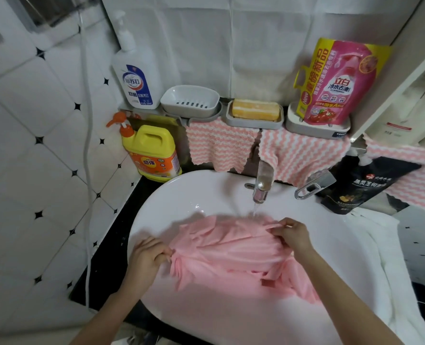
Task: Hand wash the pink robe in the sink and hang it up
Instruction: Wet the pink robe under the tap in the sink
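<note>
Left hand (148,255) at the sink's (181,195) near-left edge, fingers curled, pinching a bunch of cloth at the robe's (231,255) left edge. Right hand (294,234) pinches a fold at the robe's far-right edge. The pink robe lies in the sink bowl, spread between the two hands, its lower part trailing toward the near-right rim.

Tap (262,185) at the sink's far edge is running; the water stream (255,209) lands on the robe's far edge, just left of the right hand.

Shelf along the back wall, left to right:
- white pump bottle (138,75), label "小苏打"
- white soap dish (190,100), nothing in it
- grey tray (253,122) with a yellow soap bar (255,110) in it
- white tray (315,127) holding a pink refill pouch (340,80), reads "立白", "冷水去渍", "New 重磅新品"

Pink-and-white striped cloths (218,148) hang from the shelf's front edge.

Counter's far-left corner: yellow jug (153,153) with an orange pump, label "奇强". Far-right: black pouch (363,185), text only partly legible. White towel (385,245) along the sink's right edge.
</note>
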Tool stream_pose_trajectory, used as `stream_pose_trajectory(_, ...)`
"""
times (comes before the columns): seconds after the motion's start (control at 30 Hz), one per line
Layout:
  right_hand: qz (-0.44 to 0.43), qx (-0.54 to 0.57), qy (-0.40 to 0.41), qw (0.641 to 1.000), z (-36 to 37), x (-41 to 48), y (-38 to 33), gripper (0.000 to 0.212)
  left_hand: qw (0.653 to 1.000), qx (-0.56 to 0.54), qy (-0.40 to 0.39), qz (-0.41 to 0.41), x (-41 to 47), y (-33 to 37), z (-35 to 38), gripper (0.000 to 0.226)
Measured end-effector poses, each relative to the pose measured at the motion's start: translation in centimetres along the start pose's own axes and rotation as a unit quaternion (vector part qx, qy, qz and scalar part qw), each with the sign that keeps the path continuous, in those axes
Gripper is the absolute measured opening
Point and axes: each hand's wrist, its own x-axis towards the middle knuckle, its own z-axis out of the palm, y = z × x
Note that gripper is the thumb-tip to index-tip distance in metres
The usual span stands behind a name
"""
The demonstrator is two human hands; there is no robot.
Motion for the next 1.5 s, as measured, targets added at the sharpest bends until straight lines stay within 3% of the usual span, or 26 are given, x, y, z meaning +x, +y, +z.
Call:
stream_pose_trajectory(0.13,-0.149,0.025,0.080,0.985,-1.6,-2.1,-0.5,0.021,0.999,-0.011,0.042,0.018,1.5,1.3,-0.5,0.006)
stream_pose_trajectory(0.2,-0.138,-0.023,0.007,0.990,-1.4,-2.4,0.9,0.032,0.999,-0.003,0.033,0.003,1.6,1.0,-0.7,0.008)
stream_pose_trajectory(0.27,-0.061,-0.044,-0.078,0.994,-1.2,-2.4,2.6,0.052,1.000,0.029,0.005,0.006,1.6,0.6,-0.6,0.009)
stream_pose_trajectory(0.33,-0.057,-0.032,-0.029,0.997,-1.6,-2.3,3.3,0.056,0.998,0.065,-0.017,0.019,1.8,1.1,-0.6,0.016)
stream_pose_trajectory(0.4,-0.142,-0.076,-0.024,0.987,-1.7,-3.1,3.3,0.057,0.997,0.076,-0.024,0.018,2.2,2.2,-0.6,0.023)
stream_pose_trajectory(0.47,-0.245,-0.182,-0.156,0.939,-0.8,-4.2,3.9,0.070,0.997,0.067,-0.028,0.007,2.6,3.4,-0.6,0.018)
stream_pose_trajectory(0.53,-0.229,-0.362,-0.265,0.864,1.5,-4.6,6.0,0.114,0.998,0.041,-0.037,-0.028,3.2,4.8,-0.4,0.011)
stream_pose_trajectory(0.6,-0.193,-0.490,-0.260,0.810,4.1,-5.0,8.3,0.124,0.998,0.023,-0.049,-0.023,4.0,6.8,0.0,0.012)
stream_pose_trajectory(0.63,-0.181,-0.500,-0.242,0.812,5.0,-5.1,8.9,0.114,0.998,0.019,-0.054,-0.007,4.4,7.9,0.2,0.013)
stream_pose_trajectory(0.73,-0.118,-0.367,-0.206,0.900,4.7,-4.8,7.7,0.044,0.996,-0.026,-0.073,-0.041,5.9,10.5,0.0,0.018)
stream_pose_trajectory(0.77,-0.074,-0.301,-0.229,0.923,3.7,-4.1,6.6,0.036,0.990,-0.072,-0.075,-0.090,6.6,10.9,-0.4,0.017)
stream_pose_trajectory(0.83,-0.041,-0.216,-0.300,0.928,1.0,-2.9,4.6,0.031,0.967,-0.175,-0.060,-0.175,7.8,10.3,-1.1,0.010)
stream_pose_trajectory(0.9,-0.035,-0.196,-0.295,0.935,-0.8,-1.9,2.6,0.016,0.958,-0.189,-0.041,-0.213,8.4,8.9,-1.7,0.017)
stream_pose_trajectory(0.97,-0.053,-0.213,-0.206,0.953,-1.1,-0.6,1.7,0.025,0.959,-0.143,-0.031,-0.243,8.0,6.6,-1.7,0.010)
stream_pose_trajectory(1.03,-0.121,-0.243,-0.059,0.961,-0.1,-0.3,1.8,0.045,0.954,-0.107,-0.034,-0.279,7.1,4.5,-1.5,0.023)
stream_pose_trajectory(1.07,-0.158,-0.231,0.008,0.960,0.6,-0.8,1.9,0.044,0.948,-0.096,-0.035,-0.302,6.7,3.9,-1.3,0.024)
stream_pose_trajectory(1.13,-0.223,-0.163,0.073,0.958,1.6,-2.9,2.1,0.022,0.939,-0.063,-0.037,-0.335,5.9,2.7,-1.0,0.020)
stream_pose_trajectory(1.17,-0.249,-0.148,0.062,0.955,2.1,-4.3,2.5,0.010,0.935,-0.042,-0.038,-0.351,5.6,2.4,-1.0,0.020)
stream_pose_trajectory(1.23,-0.268,-0.227,-0.041,0.935,3.4,-7.3,3.3,0.020,0.929,0.005,-0.037,-0.369,5.2,2.0,-1.0,0.021)
stream_pose_trajectory(1.3,-0.236,-0.399,-0.195,0.864,6.0,-9.3,4.7,0.074,0.927,0.017,-0.031,-0.374,5.2,1.8,-1.1,0.021)
stream_pose_trajectory(1.33,-0.207,-0.463,-0.233,0.830,7.4,-9.8,5.7,0.097,0.928,0.016,-0.032,-0.371,5.4,2.0,-1.1,0.021)
stream_pose_trajectory(1.4,-0.167,-0.504,-0.217,0.819,10.0,-10.2,6.9,0.108,0.934,0.008,-0.037,-0.355,5.8,2.4,-0.8,0.018)
stream_pose_trajectory(1.5,-0.152,-0.507,-0.141,0.837,11.4,-8.1,7.2,0.094,0.952,0.002,-0.037,-0.304,6.4,3.5,-0.2,0.013)
